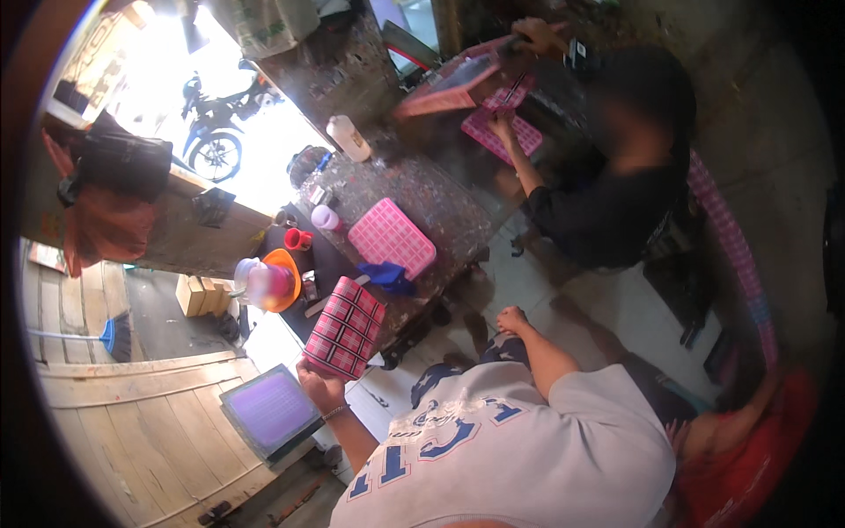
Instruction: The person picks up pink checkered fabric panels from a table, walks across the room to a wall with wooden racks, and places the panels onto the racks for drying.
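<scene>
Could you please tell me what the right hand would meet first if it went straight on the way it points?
The right hand points forward and left, so probably the near edge of the speckled worktable; the hand's height is unclear, so it might pass underneath.

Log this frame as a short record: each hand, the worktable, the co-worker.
Left hand: holds a pink-and-black plaid rectangular piece by its lower edge
Right hand: near the knee, no held thing visible
Stained worktable: pink-and-white checked rectangular piece, crumpled blue cloth, white plastic bottle
Co-worker: black top, one hand at another pink checked piece
</scene>
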`<state>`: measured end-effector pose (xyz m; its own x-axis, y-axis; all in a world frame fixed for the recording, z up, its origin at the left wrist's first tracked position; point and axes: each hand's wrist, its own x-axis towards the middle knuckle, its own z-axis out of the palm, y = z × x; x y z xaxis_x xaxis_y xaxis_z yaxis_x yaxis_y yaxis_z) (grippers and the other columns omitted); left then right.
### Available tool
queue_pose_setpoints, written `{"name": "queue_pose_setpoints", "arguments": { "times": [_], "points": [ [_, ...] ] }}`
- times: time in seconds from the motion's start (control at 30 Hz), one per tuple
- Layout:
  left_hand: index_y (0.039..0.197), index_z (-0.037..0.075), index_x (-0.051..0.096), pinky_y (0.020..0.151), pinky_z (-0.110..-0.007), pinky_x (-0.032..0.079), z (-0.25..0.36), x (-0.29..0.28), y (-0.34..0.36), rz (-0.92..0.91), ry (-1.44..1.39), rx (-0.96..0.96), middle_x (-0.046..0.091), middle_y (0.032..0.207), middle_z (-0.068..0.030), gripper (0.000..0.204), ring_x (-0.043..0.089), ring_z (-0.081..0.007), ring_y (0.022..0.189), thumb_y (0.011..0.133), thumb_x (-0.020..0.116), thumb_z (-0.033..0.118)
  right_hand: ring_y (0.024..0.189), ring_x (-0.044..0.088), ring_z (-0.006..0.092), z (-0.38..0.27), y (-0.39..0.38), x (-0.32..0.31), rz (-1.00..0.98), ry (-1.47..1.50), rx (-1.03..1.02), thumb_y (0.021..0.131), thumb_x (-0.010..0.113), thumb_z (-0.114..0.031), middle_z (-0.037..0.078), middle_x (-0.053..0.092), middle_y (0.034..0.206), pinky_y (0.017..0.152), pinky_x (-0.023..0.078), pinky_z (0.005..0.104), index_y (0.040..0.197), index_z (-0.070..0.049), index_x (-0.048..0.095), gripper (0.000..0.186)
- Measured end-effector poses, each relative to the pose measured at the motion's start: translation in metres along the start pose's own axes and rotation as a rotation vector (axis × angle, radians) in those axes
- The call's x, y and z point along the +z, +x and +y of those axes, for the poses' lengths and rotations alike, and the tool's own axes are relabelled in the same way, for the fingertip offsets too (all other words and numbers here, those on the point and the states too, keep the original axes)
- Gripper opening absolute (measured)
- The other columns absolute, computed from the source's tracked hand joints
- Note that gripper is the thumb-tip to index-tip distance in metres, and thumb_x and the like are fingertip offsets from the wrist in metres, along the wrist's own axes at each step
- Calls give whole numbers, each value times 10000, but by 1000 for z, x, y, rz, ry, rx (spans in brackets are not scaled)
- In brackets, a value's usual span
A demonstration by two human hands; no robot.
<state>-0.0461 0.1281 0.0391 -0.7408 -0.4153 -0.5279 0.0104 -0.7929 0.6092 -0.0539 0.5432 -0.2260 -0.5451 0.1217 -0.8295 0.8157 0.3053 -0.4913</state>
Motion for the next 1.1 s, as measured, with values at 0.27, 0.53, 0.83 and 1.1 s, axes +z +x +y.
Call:
{"name": "queue_pose_setpoints", "arguments": {
  "times": [0.27,0.53,0.83,1.1],
  "points": [
    [1051,15,506,934,-423,401,30,-58,-7,25,-85,33,585,1060,-135,271,552,-251,1012,886,393,199,463,600,175,66,-7,-12,130,-173,193,754,555,-147,88,626,582,386,466,305,668,12,624,194],
    [1076,-16,481,923,-416,408,94,-131,-25,-43,-81,69,566,1090,-148,319,539,-258,1026,892,361,215,569,630,148,9,-26,53,162,68,1,785,549,-151,86,657,752,465,497,272,885,-11,622,187],
    [1127,-31,468,963,-426,366,141,-234,-61,193,-166,116,537,1151,-149,369,487,-269,1102,880,373,228,592,605,162,-25,-67,198,-247,-44,85,808,538,-184,82,637,774,521,490,304,939,-35,613,212],
    [1153,-32,462,984,-470,330,166,-217,-59,260,-98,137,510,1203,-149,394,460,-278,1139,873,366,229,679,605,184,-149,-8,282,-464,866,72,838,547,-247,56,630,783,602,504,316,848,-67,597,187]
  ]
}}
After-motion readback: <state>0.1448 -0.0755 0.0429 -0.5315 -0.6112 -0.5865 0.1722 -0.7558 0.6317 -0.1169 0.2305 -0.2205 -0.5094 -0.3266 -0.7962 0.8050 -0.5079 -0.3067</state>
